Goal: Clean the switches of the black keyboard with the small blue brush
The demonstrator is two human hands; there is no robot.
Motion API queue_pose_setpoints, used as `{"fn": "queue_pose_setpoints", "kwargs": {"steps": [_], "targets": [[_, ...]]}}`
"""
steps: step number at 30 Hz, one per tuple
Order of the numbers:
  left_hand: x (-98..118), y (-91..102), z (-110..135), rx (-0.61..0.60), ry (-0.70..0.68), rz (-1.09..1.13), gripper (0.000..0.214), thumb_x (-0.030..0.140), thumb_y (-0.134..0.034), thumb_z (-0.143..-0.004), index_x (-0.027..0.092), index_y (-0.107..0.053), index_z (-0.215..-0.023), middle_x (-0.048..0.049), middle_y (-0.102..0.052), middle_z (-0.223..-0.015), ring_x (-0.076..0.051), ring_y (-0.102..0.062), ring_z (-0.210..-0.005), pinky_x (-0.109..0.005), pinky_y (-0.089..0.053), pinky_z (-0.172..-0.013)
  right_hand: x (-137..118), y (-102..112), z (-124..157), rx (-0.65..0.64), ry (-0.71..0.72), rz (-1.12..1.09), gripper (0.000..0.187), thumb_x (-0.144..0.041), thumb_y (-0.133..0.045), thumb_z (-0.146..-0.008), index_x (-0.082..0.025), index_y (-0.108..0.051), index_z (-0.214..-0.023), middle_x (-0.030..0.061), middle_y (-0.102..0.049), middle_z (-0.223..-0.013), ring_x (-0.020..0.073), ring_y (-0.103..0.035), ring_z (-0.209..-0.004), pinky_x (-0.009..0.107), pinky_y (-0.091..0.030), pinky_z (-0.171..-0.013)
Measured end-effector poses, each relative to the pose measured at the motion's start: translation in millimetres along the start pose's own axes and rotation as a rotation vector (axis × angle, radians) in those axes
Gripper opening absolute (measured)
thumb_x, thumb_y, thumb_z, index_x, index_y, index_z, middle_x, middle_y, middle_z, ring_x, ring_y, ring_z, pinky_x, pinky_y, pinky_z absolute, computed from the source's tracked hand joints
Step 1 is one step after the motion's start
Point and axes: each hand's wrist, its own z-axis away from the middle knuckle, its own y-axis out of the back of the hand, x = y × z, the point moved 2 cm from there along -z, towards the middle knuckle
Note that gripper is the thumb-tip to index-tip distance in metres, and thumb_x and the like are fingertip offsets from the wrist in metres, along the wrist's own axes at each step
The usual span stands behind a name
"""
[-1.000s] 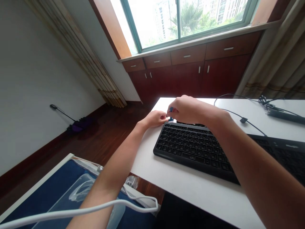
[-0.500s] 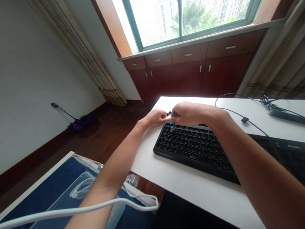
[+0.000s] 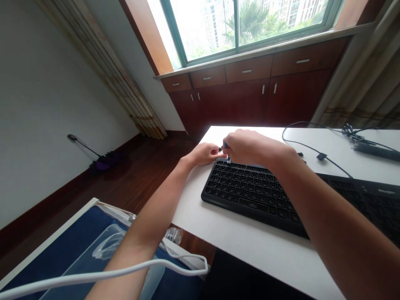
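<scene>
— Two hands met over the far left corner of the keyboard (image 3: 250,189). What was it made of?

— Black plastic, flat and matte, with rows of small square keys edged pale. It lay slantwise on a smooth white desk (image 3: 250,250), near the desk's left edge.

— And the right hand (image 3: 248,146)?

— Curled shut on a blue tool (image 3: 225,146), small and thin, its tip poking down from the fingers just above the top row of keys.

— The left hand (image 3: 204,153)?

— Fingers bunched narrow, tips against a tiny black piece (image 3: 221,148) beside the tool. Whether it truly gripped that piece, I could not tell.

— Anything else on the desk?

— A thin black cable (image 3: 312,146) looped behind the right arm, and a second black keyboard (image 3: 368,204) lay to the right.

— And lower down?

— A glossy dark wooden floor (image 3: 140,179), and a thick white cable (image 3: 125,273) curving over a blue cloth (image 3: 78,233). Dark red wooden cabinets (image 3: 250,98) with small metal handles stood under the window (image 3: 250,21).
</scene>
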Motion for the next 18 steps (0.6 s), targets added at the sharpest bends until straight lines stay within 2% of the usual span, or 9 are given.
{"fn": "queue_pose_setpoints", "kwargs": {"steps": [2,4,7,9,11,13,15,18], "targets": [[-2,-1.2,0,-0.002,0.019,-0.001,0.037,0.049,-0.058,-0.081,0.016,-0.057,-0.064,-0.0034,-0.056,-0.062,-0.013,-0.042,-0.058,-0.030,-0.027,-0.056,-2,5,2,0.119,0.024,0.012,0.023,-0.026,-0.052,-0.087,-0.017,-0.071,-0.096,0.0132,-0.070,-0.091,0.0193,-0.061,-0.073,0.029,-0.035,-0.058],[-3,-2.3,0,-0.003,0.018,0.000,0.036,0.048,-0.058,-0.081,0.016,-0.058,-0.065,-0.0042,-0.058,-0.064,-0.014,-0.044,-0.059,-0.030,-0.028,-0.057,-3,8,3,0.159,0.057,-0.049,0.024,-0.030,-0.052,-0.088,-0.019,-0.072,-0.095,0.0108,-0.070,-0.086,0.0166,-0.059,-0.066,0.027,-0.034,-0.055],[-4,-2.4,-1,-0.001,-0.002,0.002,0.034,0.046,-0.057,-0.081,0.016,-0.056,-0.064,-0.0042,-0.059,-0.067,-0.013,-0.045,-0.061,-0.029,-0.029,-0.057,-1,5,3,0.028,0.065,-0.147,0.026,-0.034,-0.051,-0.089,-0.021,-0.073,-0.094,0.0058,-0.070,-0.079,0.0136,-0.056,-0.058,0.026,-0.034,-0.052],[-2,-1.5,-1,-0.005,-0.005,0.011,0.036,0.046,-0.057,-0.082,0.016,-0.054,-0.063,-0.0030,-0.057,-0.066,-0.012,-0.043,-0.061,-0.029,-0.028,-0.058,2,1,2,-0.029,0.047,-0.115,0.022,-0.031,-0.053,-0.086,-0.021,-0.073,-0.091,0.0052,-0.070,-0.077,0.0139,-0.057,-0.058,0.027,-0.034,-0.052],[1,-0.2,-1,-0.012,0.005,0.017,0.040,0.050,-0.056,-0.083,0.016,-0.052,-0.063,-0.0016,-0.054,-0.063,-0.011,-0.040,-0.060,-0.029,-0.026,-0.057,4,-1,1,0.013,0.012,-0.048,0.020,-0.027,-0.057,-0.082,-0.020,-0.073,-0.092,0.0082,-0.071,-0.082,0.0166,-0.060,-0.063,0.028,-0.035,-0.054],[3,1.1,-1,-0.015,0.010,0.013,0.046,0.056,-0.056,-0.084,0.016,-0.050,-0.062,-0.0007,-0.052,-0.061,-0.010,-0.037,-0.058,-0.029,-0.025,-0.057,6,0,-1,0.110,-0.029,0.023,0.020,-0.025,-0.058,-0.080,-0.018,-0.073,-0.092,0.0118,-0.071,-0.087,0.0197,-0.061,-0.069,0.029,-0.036,-0.056],[4,1.6,-1,-0.015,0.010,0.008,0.049,0.059,-0.056,-0.083,0.016,-0.049,-0.062,-0.0006,-0.052,-0.061,-0.010,-0.037,-0.058,-0.029,-0.024,-0.056,7,3,-1,0.157,-0.052,0.023,0.021,-0.027,-0.058,-0.081,-0.019,-0.073,-0.093,0.0117,-0.071,-0.087,0.0198,-0.060,-0.069,0.029,-0.036,-0.055],[2,0.5,0,-0.016,0.005,0.007,0.049,0.059,-0.057,-0.083,0.016,-0.049,-0.062,-0.0004,-0.052,-0.061,-0.010,-0.038,-0.058,-0.029,-0.023,-0.056,10,8,1,0.079,-0.066,-0.099,0.024,-0.037,-0.058,-0.084,-0.022,-0.073,-0.096,0.0083,-0.070,-0.082,0.0167,-0.058,-0.061,0.028,-0.035,-0.051]]}}
